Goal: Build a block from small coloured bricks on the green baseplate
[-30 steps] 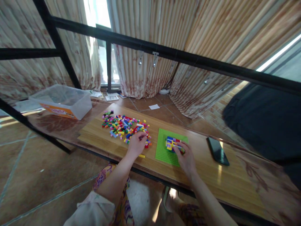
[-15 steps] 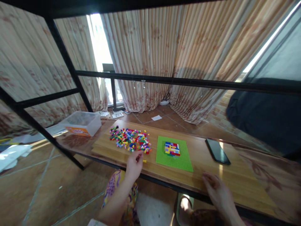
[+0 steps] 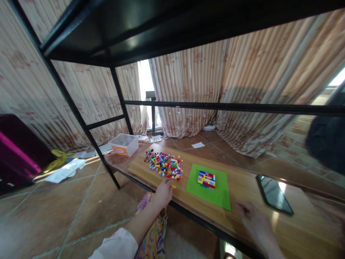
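My left hand (image 3: 164, 191) is closed at the near edge of a pile of small toy bricks (image 3: 161, 162), fingers curled down. A red brick (image 3: 169, 176) lies right at its fingertips; whether they grip it I cannot tell. Beside the fingers is a yellow brick (image 3: 173, 186). To the right, a green baseplate (image 3: 194, 190) carries a flat block of multicoloured bricks (image 3: 206, 179). My right hand (image 3: 252, 217) rests near the table's front edge, right of the baseplate. Its fingers are curled together, and anything inside them is hidden.
A black phone (image 3: 274, 194) lies on the wooden board (image 3: 242, 180) at the right. A clear plastic box (image 3: 124, 144) with an orange label stands at the left end. Black frame bars (image 3: 237, 106) cross behind the table, with a dark shelf (image 3: 167, 28) overhead.
The head view has swung left and up, so the table sits further right. My left hand has reached slightly forward to the pile's edge. My right hand stays by the baseplate.
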The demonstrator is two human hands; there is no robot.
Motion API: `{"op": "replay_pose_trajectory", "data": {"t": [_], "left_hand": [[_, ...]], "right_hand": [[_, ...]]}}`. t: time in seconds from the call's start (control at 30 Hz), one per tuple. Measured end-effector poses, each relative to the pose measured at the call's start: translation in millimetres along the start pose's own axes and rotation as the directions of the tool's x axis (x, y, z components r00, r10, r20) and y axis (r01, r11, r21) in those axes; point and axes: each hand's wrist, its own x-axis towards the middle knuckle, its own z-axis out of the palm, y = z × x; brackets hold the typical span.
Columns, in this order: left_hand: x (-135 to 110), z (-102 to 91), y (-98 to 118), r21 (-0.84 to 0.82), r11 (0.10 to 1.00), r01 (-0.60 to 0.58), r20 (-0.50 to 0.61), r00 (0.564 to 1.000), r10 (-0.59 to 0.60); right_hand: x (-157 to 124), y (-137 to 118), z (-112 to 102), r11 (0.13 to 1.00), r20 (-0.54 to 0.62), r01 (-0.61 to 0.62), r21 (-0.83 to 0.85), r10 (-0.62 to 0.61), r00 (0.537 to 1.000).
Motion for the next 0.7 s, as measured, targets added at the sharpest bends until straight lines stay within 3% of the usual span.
{"op": "replay_pose_trajectory", "data": {"t": [0.13, 0.3, 0.47, 0.6, 0.7], "left_hand": [[7.7, 4.5, 3.9, 0.078, 0.997, -0.002, 0.064, 0.998, -0.003], [20.2, 11.5, 11.8, 0.061, 0.997, 0.057, -0.028, 0.998, -0.055], [72.8, 22.1, 42.5, -0.045, 0.997, 0.056, -0.084, 0.995, -0.060], [119.8, 43.0, 70.1, -0.066, 0.998, 0.017, -0.027, 0.999, -0.019], [137.6, 57.7, 80.6, -0.067, 0.997, -0.024, 0.043, 0.999, 0.027]], "right_hand": [[26.4, -8.3, 8.1, 1.000, -0.075, -0.006, -0.006, 0.006, 0.997], [47.6, -3.1, 42.1, 0.991, -0.107, 0.021, 0.128, -0.007, 0.994], [54.3, -1.7, 62.5, 0.981, -0.091, 0.072, 0.181, -0.056, 0.994], [52.6, -4.4, 63.9, 0.963, -0.101, 0.184, 0.195, -0.167, 0.981], [50.4, -7.7, 63.9, 0.961, -0.084, 0.202, 0.188, -0.189, 0.978]]}}
